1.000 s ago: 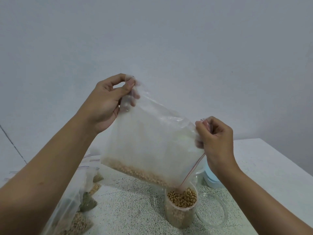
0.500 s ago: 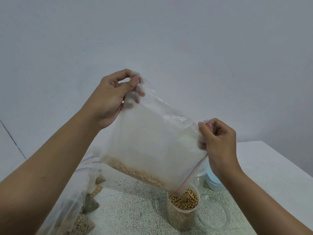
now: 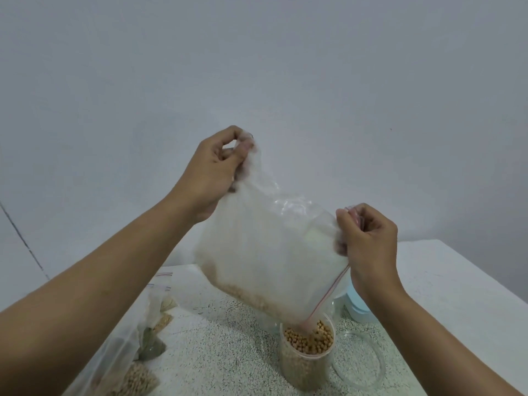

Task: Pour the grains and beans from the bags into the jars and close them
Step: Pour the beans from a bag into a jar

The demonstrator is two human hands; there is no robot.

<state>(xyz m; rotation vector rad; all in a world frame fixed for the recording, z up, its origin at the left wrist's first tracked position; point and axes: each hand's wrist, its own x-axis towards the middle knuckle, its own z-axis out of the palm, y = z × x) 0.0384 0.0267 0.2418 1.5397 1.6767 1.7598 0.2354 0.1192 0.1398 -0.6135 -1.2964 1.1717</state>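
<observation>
A clear zip bag (image 3: pixel 268 252) with a red seal strip hangs tilted in the air, a thin band of tan beans lying along its lower edge. My left hand (image 3: pixel 213 170) pinches its upper corner. My right hand (image 3: pixel 368 241) pinches the corner at the seal end. The bag's low open corner points into a clear jar (image 3: pixel 307 355) standing on the table, nearly full of tan beans.
Several more bags of grains and beans (image 3: pixel 137 352) lie at the lower left on the speckled white table (image 3: pixel 228 352). A clear round lid (image 3: pixel 360 364) lies right of the jar. A pale blue container (image 3: pixel 357 310) stands behind it. A plain wall rises behind.
The bag and both hands rose a little and the bag tilted steeper. The beans inside slid toward the low corner over the jar.
</observation>
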